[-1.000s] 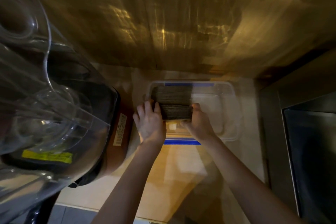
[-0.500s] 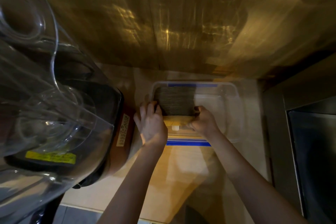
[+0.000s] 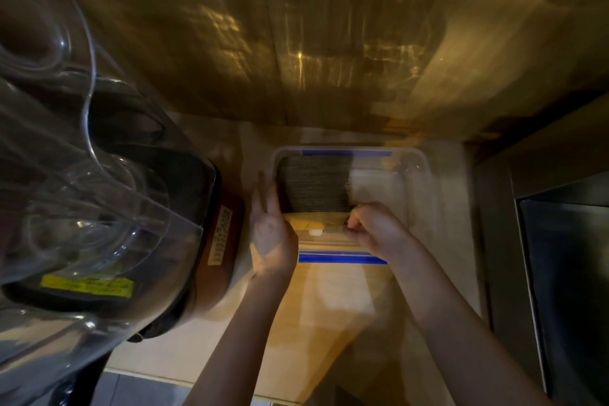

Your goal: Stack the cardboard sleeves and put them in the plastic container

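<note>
A clear plastic container (image 3: 418,175) with blue tape on its near and far rims sits on the pale wooden counter. A dark stack of cardboard sleeves (image 3: 314,183) stands on edge in its left half, filling it from the far wall toward me. My left hand (image 3: 272,234) is flat with fingers straight, outside the container's left wall and beside the stack. My right hand (image 3: 375,227) is curled into a loose fist at the stack's near right corner, inside the container; whether it pinches the sleeves is hidden.
A big clear plastic jar on a dark appliance (image 3: 211,208) crowds the left side. A shiny wooden wall (image 3: 329,43) rises behind the container. A dark steel unit (image 3: 560,273) borders the counter on the right. The container's right half shows no sleeves.
The sleeves held between both hands went down into the container's left half. My left hand slid off to the outer wall and my right hand curled at the stack's near corner.
</note>
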